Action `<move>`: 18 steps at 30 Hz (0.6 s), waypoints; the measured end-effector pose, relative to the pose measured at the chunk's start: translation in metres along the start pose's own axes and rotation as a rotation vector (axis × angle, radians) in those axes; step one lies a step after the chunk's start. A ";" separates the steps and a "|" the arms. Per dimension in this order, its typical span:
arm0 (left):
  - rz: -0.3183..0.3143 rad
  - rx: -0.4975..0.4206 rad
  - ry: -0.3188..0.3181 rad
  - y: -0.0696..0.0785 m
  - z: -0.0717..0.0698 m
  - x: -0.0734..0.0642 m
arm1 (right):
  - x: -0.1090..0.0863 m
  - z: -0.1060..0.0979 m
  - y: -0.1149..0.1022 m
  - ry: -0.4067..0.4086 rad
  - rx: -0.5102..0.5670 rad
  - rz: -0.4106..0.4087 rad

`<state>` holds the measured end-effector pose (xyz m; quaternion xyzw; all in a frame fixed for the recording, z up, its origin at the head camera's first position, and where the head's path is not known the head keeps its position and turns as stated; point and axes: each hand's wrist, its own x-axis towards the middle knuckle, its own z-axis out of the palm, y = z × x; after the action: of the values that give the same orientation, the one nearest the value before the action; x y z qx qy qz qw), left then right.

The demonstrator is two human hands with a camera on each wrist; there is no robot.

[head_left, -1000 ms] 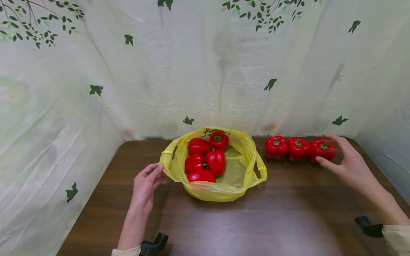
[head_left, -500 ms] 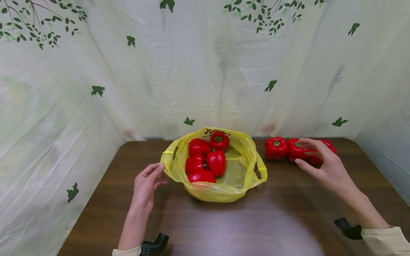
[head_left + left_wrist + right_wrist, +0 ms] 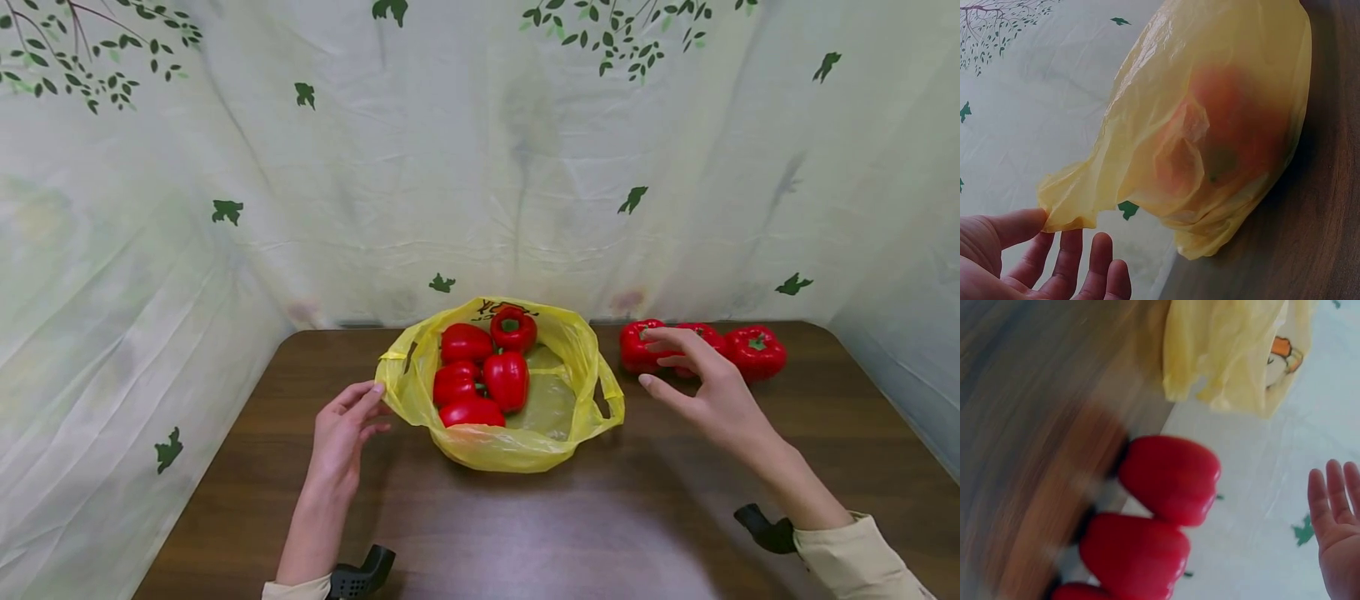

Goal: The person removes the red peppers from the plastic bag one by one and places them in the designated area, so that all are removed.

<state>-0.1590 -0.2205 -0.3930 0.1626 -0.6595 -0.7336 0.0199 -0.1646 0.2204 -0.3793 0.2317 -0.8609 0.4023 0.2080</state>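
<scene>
At the left edge of a yellow plastic bag [image 3: 510, 454], my left hand [image 3: 341, 437] pinches the film between thumb and fingertips. The left wrist view shows the thumb of this hand [image 3: 1019, 228] on a gathered corner of the bag [image 3: 1141, 125]. Several red bell peppers [image 3: 507, 381] lie inside the open-mouthed bag. To its right, three more stand in a row: left pepper [image 3: 636, 357], middle pepper [image 3: 703, 332], right pepper [image 3: 756, 353]. My right hand [image 3: 708, 396] hovers over the left and middle ones, fingers spread and holding nothing; it partly hides both.
Everything rests on a dark wooden table [image 3: 637, 533], with the row of peppers near its back edge. Behind stands a pale curtain [image 3: 450, 167] with a leaf print. A black device [image 3: 765, 527] sits on the right wrist, another black device [image 3: 362, 573] on the left.
My right hand has moved left along the row, from over the right pepper to over the left and middle ones. The left hand, the bag and the peppers keep their places.
</scene>
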 end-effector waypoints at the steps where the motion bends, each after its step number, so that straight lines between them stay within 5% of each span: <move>1: -0.002 0.000 0.000 0.000 0.000 0.000 | 0.002 0.003 -0.002 -0.006 0.010 -0.001; 18: -0.007 -0.019 -0.008 -0.001 0.000 0.001 | 0.033 0.054 -0.027 -0.098 0.196 -0.037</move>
<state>-0.1600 -0.2208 -0.3938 0.1620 -0.6519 -0.7406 0.0163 -0.1852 0.1544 -0.3768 0.2862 -0.8221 0.4690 0.1491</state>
